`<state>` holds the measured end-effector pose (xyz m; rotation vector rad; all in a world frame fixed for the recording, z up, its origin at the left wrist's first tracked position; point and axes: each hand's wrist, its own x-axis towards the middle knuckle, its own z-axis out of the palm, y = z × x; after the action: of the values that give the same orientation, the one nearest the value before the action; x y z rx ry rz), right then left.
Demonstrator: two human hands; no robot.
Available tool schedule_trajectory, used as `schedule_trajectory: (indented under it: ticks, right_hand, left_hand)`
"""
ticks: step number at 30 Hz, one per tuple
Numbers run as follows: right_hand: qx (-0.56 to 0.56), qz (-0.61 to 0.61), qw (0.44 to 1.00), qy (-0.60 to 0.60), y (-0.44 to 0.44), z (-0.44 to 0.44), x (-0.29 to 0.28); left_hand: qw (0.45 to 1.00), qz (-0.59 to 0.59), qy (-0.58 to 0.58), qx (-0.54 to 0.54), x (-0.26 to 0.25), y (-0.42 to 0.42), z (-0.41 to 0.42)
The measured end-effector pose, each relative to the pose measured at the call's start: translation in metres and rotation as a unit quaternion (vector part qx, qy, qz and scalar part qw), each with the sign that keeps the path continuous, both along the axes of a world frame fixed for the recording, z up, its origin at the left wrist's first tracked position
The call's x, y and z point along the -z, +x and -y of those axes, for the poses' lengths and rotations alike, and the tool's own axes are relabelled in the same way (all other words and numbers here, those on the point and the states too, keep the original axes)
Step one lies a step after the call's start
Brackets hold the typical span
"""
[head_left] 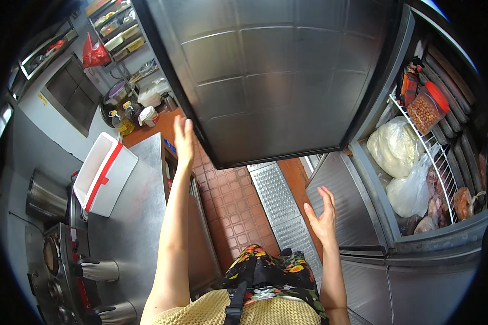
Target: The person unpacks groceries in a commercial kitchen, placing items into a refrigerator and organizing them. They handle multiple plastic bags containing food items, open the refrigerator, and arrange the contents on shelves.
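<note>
My left hand (184, 140) is raised beside the free edge of the swung-out metal refrigerator door (276, 89). Its fingers point upward and hold nothing; whether it touches the door's black gasket I cannot tell. My right hand (324, 217) is empty, thumb and fingers spread, in front of the lower steel door (343, 199). To its right the upper compartment stands open. Inside are plastic bags of pale food (396, 148), a white wire shelf (441, 168), a red-lidded tub of round brown pieces (428, 107), dark stacked trays (451, 81) and wrapped meat (435, 203).
On the left, a steel counter (136, 227) holds a white box with a red band (110, 174) and two metal jugs (99, 270). Oil bottles (122, 122) and loaded shelves (122, 36) stand behind. A perforated metal floor strip (276, 199) crosses the red tiles (232, 203).
</note>
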<state>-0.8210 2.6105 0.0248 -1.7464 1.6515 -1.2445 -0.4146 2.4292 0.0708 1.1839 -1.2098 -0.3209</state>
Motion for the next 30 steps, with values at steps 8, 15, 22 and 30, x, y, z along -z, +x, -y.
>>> schedule_trajectory:
  ticks: [8,15,22,30]
  right_hand:
    - [-0.043,-0.014,0.999,0.019,0.063,-0.061,-0.02]
    - [-0.055,0.022,0.996,-0.063,0.103,-0.093,-0.05]
    - [-0.058,0.043,0.982,-0.174,0.079,-0.136,-0.064]
    - [0.085,0.058,0.974,-0.2,-0.042,-0.234,-0.058]
  left_hand:
    - [0.996,0.082,-0.001,-0.024,0.026,-0.022,-0.033]
    - [0.987,0.157,0.028,0.019,0.027,-0.08,-0.176]
    - [0.973,0.215,-0.039,0.075,0.025,-0.199,-0.299]
    - [0.949,0.167,-0.046,0.264,0.026,-0.357,-0.385]
